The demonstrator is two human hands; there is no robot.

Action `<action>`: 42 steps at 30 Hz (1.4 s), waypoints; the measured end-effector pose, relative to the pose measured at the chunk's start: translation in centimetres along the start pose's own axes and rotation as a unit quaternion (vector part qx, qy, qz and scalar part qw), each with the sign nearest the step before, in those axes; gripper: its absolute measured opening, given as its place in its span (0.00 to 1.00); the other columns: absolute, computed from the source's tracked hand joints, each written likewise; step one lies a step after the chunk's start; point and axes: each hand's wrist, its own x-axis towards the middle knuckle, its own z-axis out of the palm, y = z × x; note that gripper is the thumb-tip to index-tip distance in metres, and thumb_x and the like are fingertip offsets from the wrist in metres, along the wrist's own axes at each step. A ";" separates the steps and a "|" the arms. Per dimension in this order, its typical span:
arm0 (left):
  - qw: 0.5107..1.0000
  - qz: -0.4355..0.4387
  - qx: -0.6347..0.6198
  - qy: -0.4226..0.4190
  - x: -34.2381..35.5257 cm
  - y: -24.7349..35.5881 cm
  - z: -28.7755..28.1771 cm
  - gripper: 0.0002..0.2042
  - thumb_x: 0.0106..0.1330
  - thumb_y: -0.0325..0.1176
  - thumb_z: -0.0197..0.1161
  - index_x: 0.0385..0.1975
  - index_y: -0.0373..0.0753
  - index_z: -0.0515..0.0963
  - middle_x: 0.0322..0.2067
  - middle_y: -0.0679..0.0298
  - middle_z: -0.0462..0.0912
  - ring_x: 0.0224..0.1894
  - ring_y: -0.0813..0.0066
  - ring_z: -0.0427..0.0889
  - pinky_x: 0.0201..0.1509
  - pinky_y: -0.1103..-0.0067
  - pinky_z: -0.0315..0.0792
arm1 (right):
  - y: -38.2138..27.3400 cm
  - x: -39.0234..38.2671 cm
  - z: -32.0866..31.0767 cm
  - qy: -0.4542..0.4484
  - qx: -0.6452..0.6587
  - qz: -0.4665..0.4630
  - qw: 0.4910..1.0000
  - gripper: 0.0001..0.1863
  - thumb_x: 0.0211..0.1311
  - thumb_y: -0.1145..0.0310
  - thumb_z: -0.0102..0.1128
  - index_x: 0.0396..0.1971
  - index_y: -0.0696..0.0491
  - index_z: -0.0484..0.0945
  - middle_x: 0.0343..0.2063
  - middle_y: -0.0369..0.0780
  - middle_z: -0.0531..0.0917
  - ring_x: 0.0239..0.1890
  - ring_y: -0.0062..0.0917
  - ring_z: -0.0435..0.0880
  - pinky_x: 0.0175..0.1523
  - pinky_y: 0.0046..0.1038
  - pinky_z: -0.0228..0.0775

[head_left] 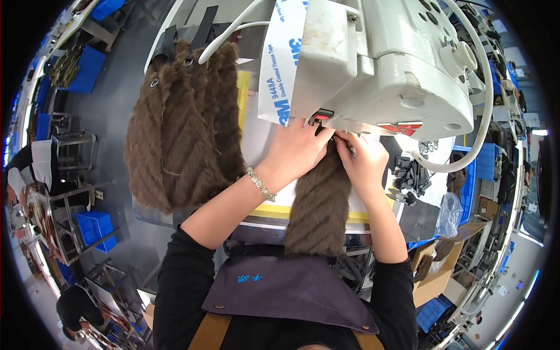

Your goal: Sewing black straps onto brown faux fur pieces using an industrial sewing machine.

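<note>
A brown ribbed fur strip [319,204] runs from under the head of a white sewing machine [402,76] toward me and hangs over the table's front edge. My left hand [298,149] is closed on the strip's far end, close by the needle area, its fingertips partly hidden by the machine. From the other side my right hand [363,160] pinches the same end between thumb and fingers. The two hands nearly meet there. A small dark piece, possibly a strap, shows between them; its kind is unclear. The needle itself is hidden.
Several brown fur pieces [181,128] with metal rings and black straps lie in a pile at left. Black straps with hardware [413,175] sit at right, near a clear plastic bag [449,214]. A white cable [461,166] loops beside the machine. An open cardboard box [434,280] stands lower right.
</note>
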 end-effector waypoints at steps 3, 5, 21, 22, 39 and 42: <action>1.000 -0.009 0.001 -0.025 0.1 0.0 0.0 0.15 0.55 0.34 0.65 0.44 0.45 0.77 0.35 0.64 0.82 0.42 0.61 0.78 0.43 0.64 0.72 | 0.9 -0.4 1.2 0.076 -0.045 -0.069 0.994 0.08 0.47 0.73 0.71 0.30 0.51 0.83 0.22 0.35 0.81 0.23 0.26 0.80 0.29 0.26 0.70; 1.000 0.001 0.008 -0.012 0.1 -0.2 0.3 0.15 0.56 0.34 0.65 0.44 0.45 0.77 0.38 0.65 0.82 0.43 0.61 0.78 0.43 0.64 0.72 | 1.3 -0.8 1.4 0.107 -0.075 -0.131 0.983 0.09 0.45 0.72 0.72 0.30 0.50 0.84 0.21 0.33 0.80 0.22 0.23 0.78 0.28 0.25 0.68; 1.000 0.001 -0.011 -0.007 -0.4 -1.1 0.8 0.11 0.60 0.38 0.63 0.41 0.45 0.80 0.41 0.64 0.82 0.48 0.64 0.78 0.50 0.63 0.66 | 1.3 -1.0 2.3 0.058 0.053 0.057 0.995 0.07 0.46 0.70 0.74 0.25 0.49 0.83 0.19 0.34 0.80 0.20 0.27 0.79 0.28 0.27 0.70; 1.000 0.010 -0.029 0.001 -0.4 -1.2 0.8 0.12 0.60 0.39 0.63 0.41 0.45 0.80 0.41 0.63 0.81 0.49 0.65 0.77 0.51 0.64 0.66 | 1.4 -0.9 2.1 0.053 0.045 0.050 0.996 0.07 0.46 0.70 0.74 0.25 0.49 0.83 0.19 0.35 0.80 0.21 0.27 0.79 0.28 0.27 0.70; 0.998 0.023 -0.056 -0.005 -0.8 -1.5 0.6 0.16 0.58 0.39 0.66 0.46 0.44 0.78 0.48 0.59 0.78 0.55 0.60 0.72 0.56 0.61 0.62 | 0.5 1.4 0.2 -0.072 -0.006 0.095 0.993 0.09 0.52 0.69 0.71 0.33 0.55 0.84 0.27 0.42 0.83 0.26 0.36 0.81 0.33 0.33 0.73; 0.998 0.032 -0.047 0.023 -0.5 -1.2 0.3 0.16 0.59 0.38 0.64 0.48 0.47 0.77 0.43 0.63 0.80 0.52 0.60 0.74 0.54 0.63 0.63 | 0.6 1.0 0.4 -0.049 0.002 0.120 0.992 0.09 0.51 0.64 0.71 0.29 0.52 0.84 0.20 0.41 0.82 0.25 0.37 0.82 0.31 0.35 0.73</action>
